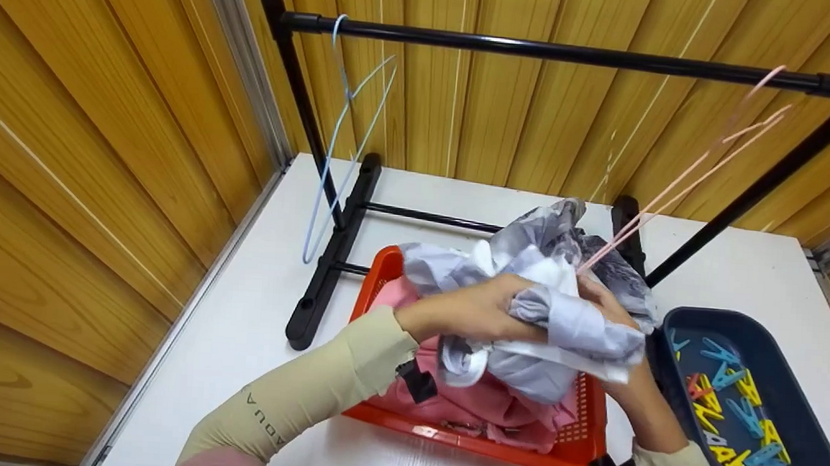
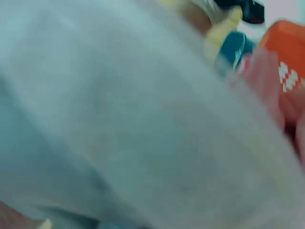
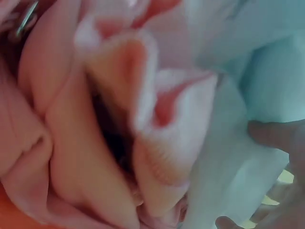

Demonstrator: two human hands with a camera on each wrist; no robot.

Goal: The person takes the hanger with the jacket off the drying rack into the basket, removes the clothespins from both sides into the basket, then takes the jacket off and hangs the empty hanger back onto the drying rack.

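Note:
A light grey and white garment [image 1: 589,330] with darker grey patterned parts is bunched between both hands above the basket. My left hand [image 1: 482,309] grips it from the left, the fingertips hidden in its folds. From the right, my right hand [image 1: 609,302] holds the same bundle, largely covered by cloth. Curled fingers [image 3: 276,136] show against the fabric in the right wrist view. Blurred cloth fills most of the left wrist view. A pink hanger [image 1: 677,184] hangs from the rack, its lower end overlapping the garment beside my right hand.
Pink clothes [image 1: 476,410] lie in a red basket [image 1: 593,445] below the hands. Behind stands a black rack [image 1: 541,50] with a blue hanger [image 1: 334,141] at its left. A dark blue tray [image 1: 808,401] of coloured clothespins sits at right. Wood-panelled walls enclose the white table.

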